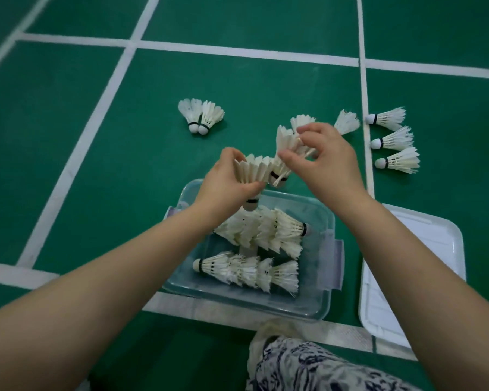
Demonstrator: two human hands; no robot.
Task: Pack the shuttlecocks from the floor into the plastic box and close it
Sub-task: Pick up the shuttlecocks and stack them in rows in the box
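Left hand point(225, 180) grips a shuttlecock point(253, 172); right hand point(328, 162) pinches another shuttlecock point(284, 139) by the plastic box point(319, 306).

Green sports-court floor point(237, 88), matte with faint scuffs, crossed by white painted lines point(246, 53) meeting at right angles, another broad white line along the near edge, soft, even, dim light

Above the plastic box's point(323, 304) far edge, the left hand point(226, 179) grips a shuttlecock point(253, 172) while the right hand point(325, 162) pinches a second shuttlecock point(284, 141). Two nested rows point(251, 270) lie inside the box, and loose shuttlecocks point(390, 119) rest on the green floor point(153, 136) beyond.
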